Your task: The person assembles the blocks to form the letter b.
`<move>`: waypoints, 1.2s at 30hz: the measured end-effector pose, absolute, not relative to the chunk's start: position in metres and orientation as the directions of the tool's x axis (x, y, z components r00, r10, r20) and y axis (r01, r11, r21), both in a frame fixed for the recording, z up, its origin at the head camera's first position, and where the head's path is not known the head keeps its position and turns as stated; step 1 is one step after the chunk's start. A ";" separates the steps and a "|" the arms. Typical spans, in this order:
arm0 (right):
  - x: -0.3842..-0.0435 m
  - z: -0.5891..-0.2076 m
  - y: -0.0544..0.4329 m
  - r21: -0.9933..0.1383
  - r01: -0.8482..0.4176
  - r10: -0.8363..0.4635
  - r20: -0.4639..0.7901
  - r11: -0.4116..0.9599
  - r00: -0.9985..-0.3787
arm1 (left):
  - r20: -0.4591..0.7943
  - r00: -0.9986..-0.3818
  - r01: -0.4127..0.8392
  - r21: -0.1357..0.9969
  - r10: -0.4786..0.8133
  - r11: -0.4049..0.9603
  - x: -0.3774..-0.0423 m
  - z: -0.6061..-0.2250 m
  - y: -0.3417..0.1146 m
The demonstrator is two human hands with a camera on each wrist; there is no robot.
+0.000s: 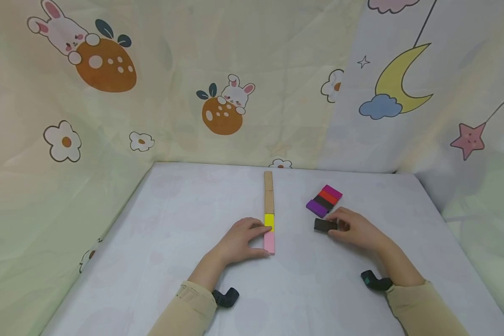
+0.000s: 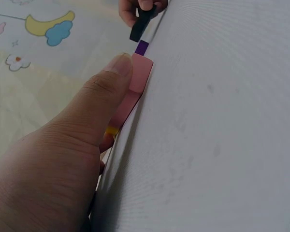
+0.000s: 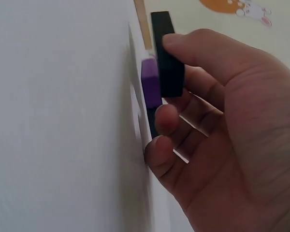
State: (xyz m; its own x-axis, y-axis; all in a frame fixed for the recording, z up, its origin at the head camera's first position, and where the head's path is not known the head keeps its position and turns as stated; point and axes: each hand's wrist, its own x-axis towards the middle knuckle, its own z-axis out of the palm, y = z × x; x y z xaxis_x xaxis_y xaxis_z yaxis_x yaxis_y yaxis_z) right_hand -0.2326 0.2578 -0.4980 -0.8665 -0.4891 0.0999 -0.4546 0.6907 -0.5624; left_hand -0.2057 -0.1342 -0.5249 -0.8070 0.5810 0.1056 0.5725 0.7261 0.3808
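Observation:
In the head view, a straight row on the table has two plain wooden blocks [image 1: 269, 192], a yellow block [image 1: 269, 220] and, nearest, a pink block [image 1: 269, 243]. My left hand [image 1: 242, 240] pinches the pink block, thumb at its near end and a fingertip where pink meets yellow. Off to the right, my right hand [image 1: 359, 228] holds a black block [image 1: 325, 225] between thumb and fingers. The right wrist view shows this black block [image 3: 167, 53] raised beside a purple block [image 3: 150, 83].
Just beyond the right hand lies a slanted group of flat blocks: purple [image 1: 317, 208], black [image 1: 324, 202], red-orange [image 1: 327, 197] and magenta [image 1: 332, 191]. White cloth covers the table [image 1: 172, 210]. Printed fabric walls [image 1: 277, 56] rise at the back and both sides.

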 end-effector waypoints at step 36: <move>-0.280 -0.504 0.128 -0.666 -0.135 -0.153 0.031 0.733 -0.988 | 0.086 -0.814 0.557 0.396 0.575 0.730 -0.204 -0.519 -0.134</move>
State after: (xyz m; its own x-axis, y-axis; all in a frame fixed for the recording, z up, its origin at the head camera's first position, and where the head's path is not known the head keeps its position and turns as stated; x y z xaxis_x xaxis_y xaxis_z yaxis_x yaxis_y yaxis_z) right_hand -0.2797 0.1277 -0.5040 -0.9877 -0.1532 0.0314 -0.1349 0.7335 -0.6662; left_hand -0.2045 -0.1336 -0.5193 -0.8136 0.5750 0.0856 0.5575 0.7299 0.3957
